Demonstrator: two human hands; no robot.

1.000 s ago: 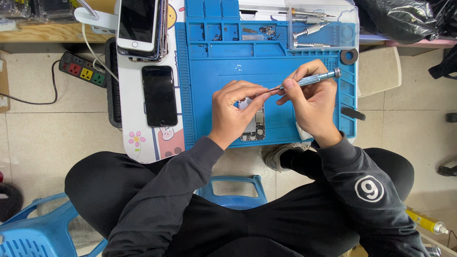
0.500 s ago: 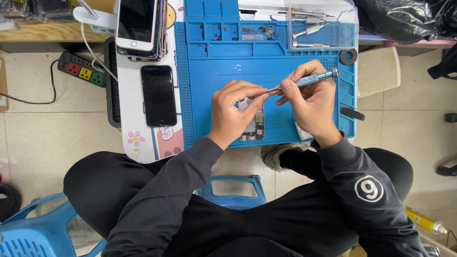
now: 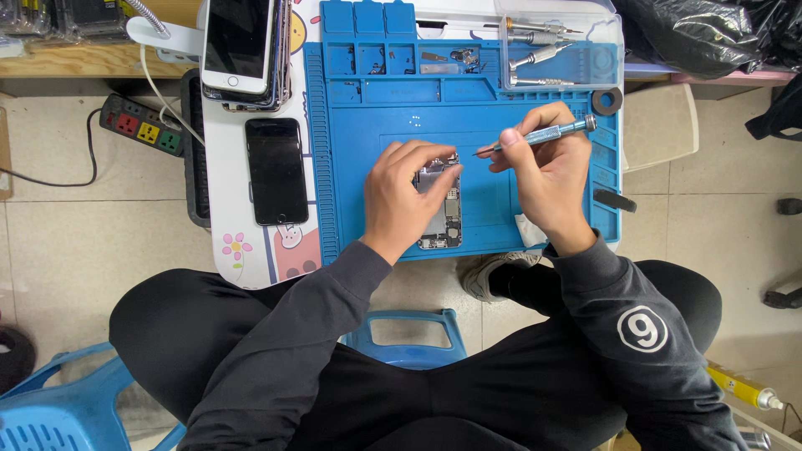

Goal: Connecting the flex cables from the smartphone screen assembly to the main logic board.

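Now my left hand (image 3: 407, 194) has dropped to press flat on the opened phone (image 3: 443, 205) on the blue mat (image 3: 359, 134), while my right hand (image 3: 547, 171), gripping the screwdriver (image 3: 535, 136), has lifted its tip clear of it.

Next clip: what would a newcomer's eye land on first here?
The bright blue work mat on the small table stands out first. At its middle, the left hand rests on an opened phone while the right hand holds a slim screwdriver. A dark-screened phone lies left of the mat.
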